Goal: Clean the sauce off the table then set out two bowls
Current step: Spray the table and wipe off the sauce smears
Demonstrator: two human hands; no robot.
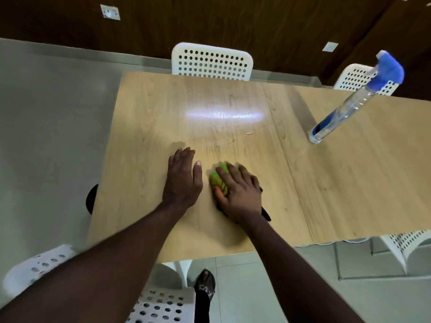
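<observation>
Wiping under way, bowls not out yet.
Your right hand [238, 194] presses a green cloth [218, 179] flat on the bench [149, 117]; left hand [183, 177] lies open beside it. Faint sauce streaks [248, 133] remain just beyond the cloth. No bowls in view. Spray bottle [345, 108] far right; white chairs around, grey floor.

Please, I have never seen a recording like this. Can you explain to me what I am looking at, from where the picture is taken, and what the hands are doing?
There is no machine here. A camera worn on a person's head looks down at their two bare hands. The left hand lies flat and empty on the light wooden table. The right hand presses a green cloth onto the table; it is blurred, so probably wiping. Small orange sauce marks lie further ahead. A clear spray bottle with a blue head stands on the right. White perforated chairs surround the table. No bowls are visible.
</observation>
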